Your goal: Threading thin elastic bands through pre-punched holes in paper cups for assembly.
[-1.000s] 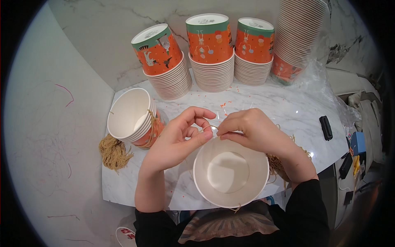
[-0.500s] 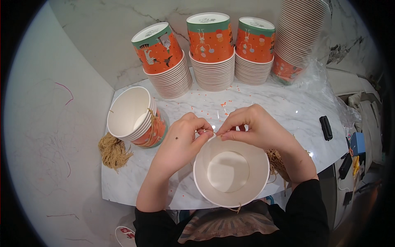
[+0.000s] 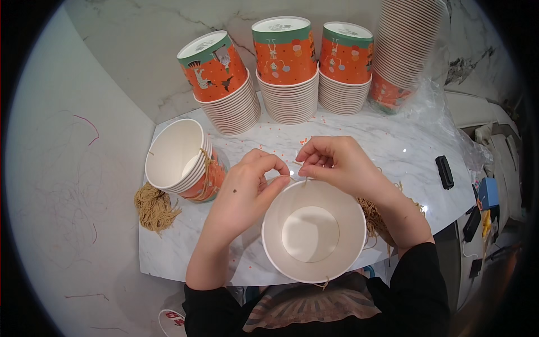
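Note:
A white-lined paper bucket [image 3: 349, 238] stands in front of me with its mouth up. At its far rim a short piece of tan string [image 3: 305, 182] shows. My left hand [image 3: 247, 188] pinches thumb and forefinger together just left of that spot, on a thin strand mostly hidden by the fingertips. Slightly above the rim, my right hand [image 3: 339, 163] pinches the string's other end, which pokes out past its fingertips. Another knotted bit of string [image 3: 325, 282] hangs at the near rim.
Nested buckets [image 3: 175, 154] with string handles lean at the left, beside a tan string bundle [image 3: 154, 208]. More string [image 3: 373, 219] lies under my right forearm. Upside-down bucket stacks [image 3: 287, 101] line the back. A black object [image 3: 444, 173] and plastic wrap [image 3: 438, 121] are at right.
My right hand has lifted up and away from the rim, widening the gap between my hands. My left hand has shifted slightly left. The bucket has barely moved.

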The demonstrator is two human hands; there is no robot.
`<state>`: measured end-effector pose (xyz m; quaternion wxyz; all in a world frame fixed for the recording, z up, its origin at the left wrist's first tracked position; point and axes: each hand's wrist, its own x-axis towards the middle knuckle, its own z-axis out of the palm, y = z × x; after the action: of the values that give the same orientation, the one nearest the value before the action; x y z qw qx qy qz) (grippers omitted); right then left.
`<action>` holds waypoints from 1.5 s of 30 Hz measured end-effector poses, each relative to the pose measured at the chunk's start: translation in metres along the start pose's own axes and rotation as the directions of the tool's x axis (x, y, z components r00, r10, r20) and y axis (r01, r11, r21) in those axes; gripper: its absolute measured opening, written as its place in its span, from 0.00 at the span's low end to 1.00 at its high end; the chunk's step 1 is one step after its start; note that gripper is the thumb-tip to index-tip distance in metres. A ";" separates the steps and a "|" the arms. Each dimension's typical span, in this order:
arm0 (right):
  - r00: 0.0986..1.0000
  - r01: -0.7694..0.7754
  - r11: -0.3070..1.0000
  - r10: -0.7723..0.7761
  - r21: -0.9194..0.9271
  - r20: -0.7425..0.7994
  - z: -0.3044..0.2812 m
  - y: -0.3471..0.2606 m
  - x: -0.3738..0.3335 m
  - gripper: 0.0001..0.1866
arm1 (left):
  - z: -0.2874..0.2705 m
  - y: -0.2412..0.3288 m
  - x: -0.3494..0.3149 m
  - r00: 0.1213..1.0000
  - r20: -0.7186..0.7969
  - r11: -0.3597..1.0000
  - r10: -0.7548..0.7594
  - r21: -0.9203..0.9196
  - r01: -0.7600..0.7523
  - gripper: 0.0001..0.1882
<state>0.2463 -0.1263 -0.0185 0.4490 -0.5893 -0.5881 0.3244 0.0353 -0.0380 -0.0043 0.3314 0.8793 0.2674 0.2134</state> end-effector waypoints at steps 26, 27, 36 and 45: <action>0.993 0.113 0.982 -0.105 -0.150 0.059 -0.002 -0.007 -0.005 0.09 | 0.011 -0.020 0.015 0.987 0.101 0.882 -0.127 -0.444 0.158 0.09; 0.995 0.096 0.987 -0.090 -0.126 0.053 -0.002 -0.007 -0.005 0.09 | 0.010 -0.019 0.014 0.987 0.099 0.882 -0.128 -0.443 0.159 0.09; 0.984 0.164 0.984 -0.168 -0.067 -0.053 0.004 -0.007 -0.006 0.10 | 0.012 -0.020 0.014 0.977 0.175 0.876 -0.122 -0.444 0.189 0.17; 0.975 0.211 0.972 -0.217 -0.108 -0.045 0.005 -0.006 -0.007 0.10 | 0.014 -0.022 0.017 0.983 0.157 0.881 -0.094 -0.446 0.156 0.16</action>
<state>0.2384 -0.1332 -0.0165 0.4670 -0.5535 -0.6512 0.2269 0.0487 -0.0206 -0.0258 0.5587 0.7696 0.2437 0.1903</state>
